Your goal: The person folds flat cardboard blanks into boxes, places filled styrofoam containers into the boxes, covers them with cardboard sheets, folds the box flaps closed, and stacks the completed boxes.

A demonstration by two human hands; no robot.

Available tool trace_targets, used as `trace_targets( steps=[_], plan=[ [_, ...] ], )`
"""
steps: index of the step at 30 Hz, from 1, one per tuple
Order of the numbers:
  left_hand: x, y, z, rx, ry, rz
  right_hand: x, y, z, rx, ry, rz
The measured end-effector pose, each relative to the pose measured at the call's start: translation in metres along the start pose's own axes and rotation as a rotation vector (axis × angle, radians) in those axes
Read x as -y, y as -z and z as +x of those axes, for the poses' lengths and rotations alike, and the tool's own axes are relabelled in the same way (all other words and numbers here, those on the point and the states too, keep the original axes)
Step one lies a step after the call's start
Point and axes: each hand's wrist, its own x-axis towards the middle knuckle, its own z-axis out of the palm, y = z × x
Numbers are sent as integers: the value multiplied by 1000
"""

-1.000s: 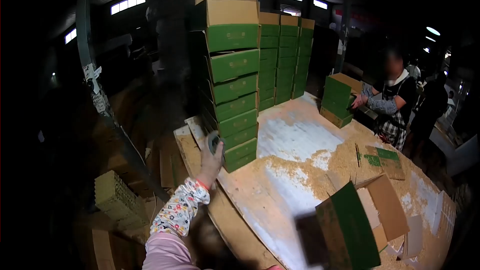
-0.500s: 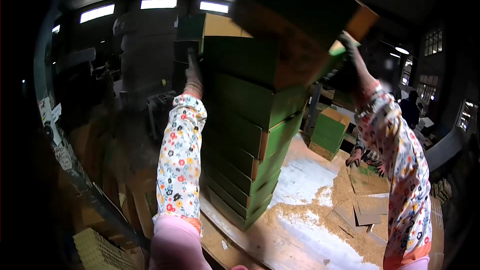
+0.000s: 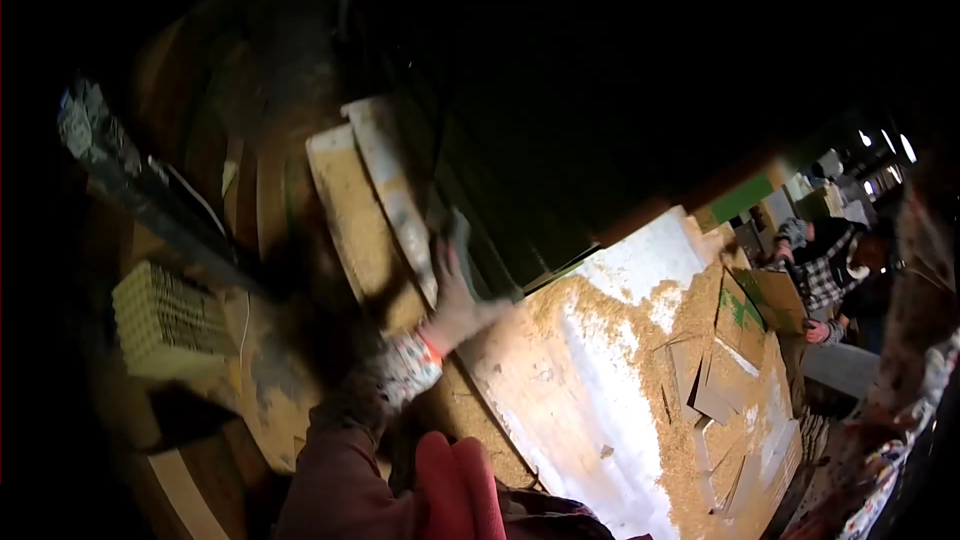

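Observation:
My left hand (image 3: pixel 462 305) lies with spread fingers against the lower left edge of a tall, very dark stack of green boxes (image 3: pixel 520 160). The stack rises close in front of me and fills the upper middle. A floral sleeve (image 3: pixel 900 450) of my right arm runs up the right edge of the view. My right hand is out of sight, hidden in the dark or beyond the frame.
A worktable (image 3: pixel 530 380) carries sawdust-like scraps and cardboard pieces (image 3: pixel 715 400). Across it, a person (image 3: pixel 835 265) handles a green and brown carton (image 3: pixel 770 300). A pale block stack (image 3: pixel 170 320) and a post (image 3: pixel 140 180) stand left.
The view has tilted down and sideways. My left hand has dropped from high on the stack to its base. My right hand, earlier raised at the top box, has left view; the co-worker now handles a carton.

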Motion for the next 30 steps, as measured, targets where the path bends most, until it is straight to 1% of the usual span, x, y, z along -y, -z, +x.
trace_targets(
  steps=[1,2,4,5,6,8,11,12,13,15,17,19,23,25,27,30],
  plan=[
    [23,-25,-56,176,123,134,-5,-2,-17,18,-1,-31],
    [29,-41,-86,263,152,286,-15,-7,-46,73,-49,-45],
    [50,-85,-97,129,294,44,-36,-8,-106,164,-143,-91],
    [49,-96,-91,62,323,79,-45,-6,-136,198,-189,-109],
    [56,-103,-89,67,281,102,-55,-3,-165,236,-235,-133],
    [65,-123,-80,114,247,322,-71,0,-218,300,-327,-167],
    [76,-160,-74,7,272,194,-91,0,-272,386,-437,-204],
    [74,-173,-63,7,253,186,-96,-1,-284,407,-461,-217],
    [78,-190,-50,57,260,256,-102,-2,-296,429,-485,-231],
    [82,-222,-28,93,348,117,-111,-5,-315,469,-521,-249],
    [115,-293,-35,70,225,365,-119,-8,-333,509,-554,-266],
    [128,-345,-23,-10,128,495,-122,-9,-350,551,-592,-273],
    [116,-359,48,-215,60,372,-142,-16,-373,587,-622,-307],
    [116,-373,54,-119,155,304,-154,-18,-379,606,-630,-310],
    [113,-371,63,166,312,177,-161,-21,-383,618,-630,-306],
    [106,-369,64,53,359,157,-166,-20,-381,610,-604,-300]
  ],
)
